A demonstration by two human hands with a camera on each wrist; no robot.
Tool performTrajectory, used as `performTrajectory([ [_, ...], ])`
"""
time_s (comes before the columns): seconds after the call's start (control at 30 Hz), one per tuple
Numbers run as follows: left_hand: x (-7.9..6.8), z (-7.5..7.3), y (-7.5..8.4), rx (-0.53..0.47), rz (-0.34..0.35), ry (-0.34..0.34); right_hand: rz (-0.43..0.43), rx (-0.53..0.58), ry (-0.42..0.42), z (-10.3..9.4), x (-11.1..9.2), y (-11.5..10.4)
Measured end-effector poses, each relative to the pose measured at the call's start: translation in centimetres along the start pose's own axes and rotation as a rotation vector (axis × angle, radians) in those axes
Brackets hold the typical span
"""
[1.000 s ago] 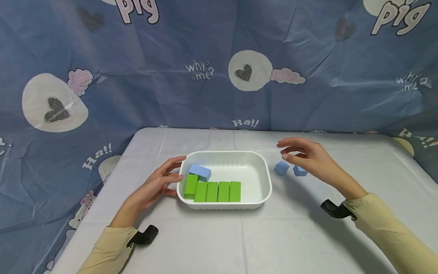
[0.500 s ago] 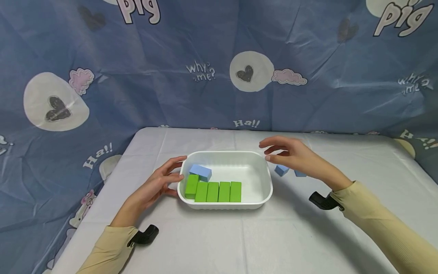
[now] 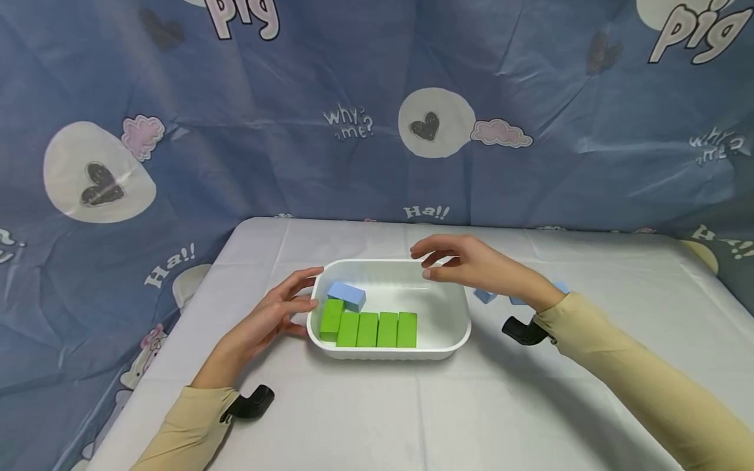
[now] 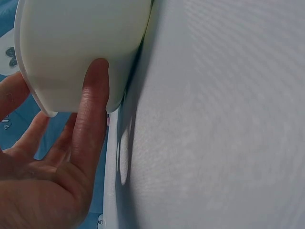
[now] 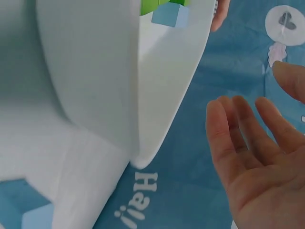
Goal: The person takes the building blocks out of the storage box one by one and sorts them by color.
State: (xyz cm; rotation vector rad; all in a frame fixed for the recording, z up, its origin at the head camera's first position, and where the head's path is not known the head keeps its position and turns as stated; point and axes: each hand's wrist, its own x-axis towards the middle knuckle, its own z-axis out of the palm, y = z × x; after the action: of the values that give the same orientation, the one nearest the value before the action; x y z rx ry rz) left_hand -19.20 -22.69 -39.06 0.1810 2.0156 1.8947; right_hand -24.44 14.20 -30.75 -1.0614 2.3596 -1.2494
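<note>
My left hand (image 3: 268,320) rests its fingers on the left end of a white plastic tub (image 3: 391,353); the left wrist view has one straight finger (image 4: 95,95) flat on the tub's outer wall. Inside, a row of several green blocks (image 3: 368,329) lines the near side. One blue block (image 3: 347,296) lies behind them at the left. Above the tub's far right part hovers my right hand (image 3: 471,265), fingers loosely bent. Nothing is between those fingers in the right wrist view, where the hand (image 5: 259,157) shows beside the tub (image 5: 90,71).
Right of the tub, partly hidden by my right hand and forearm, several blue blocks (image 3: 485,296) lie on the white cloth (image 3: 353,412). A blue printed curtain (image 3: 283,131) hangs behind the table. Each wrist wears a black device (image 3: 252,402).
My right hand has moved left, from over the blue blocks to over the tub, with nothing in its fingers. The left hand stays at the tub's left end.
</note>
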Motion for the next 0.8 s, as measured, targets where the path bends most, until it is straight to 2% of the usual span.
performTrajectory([
  [0.33, -0.6, 0.5, -0.2, -0.003, 0.013, 0.009, -0.072, 0.017, -0.106, 1.2, 2.7, 0.0],
  [0.8, -1.4, 1.3, -0.8, -0.009, 0.013, 0.03, -0.067, 0.002, -0.182, 4.3, 5.6, -0.2],
])
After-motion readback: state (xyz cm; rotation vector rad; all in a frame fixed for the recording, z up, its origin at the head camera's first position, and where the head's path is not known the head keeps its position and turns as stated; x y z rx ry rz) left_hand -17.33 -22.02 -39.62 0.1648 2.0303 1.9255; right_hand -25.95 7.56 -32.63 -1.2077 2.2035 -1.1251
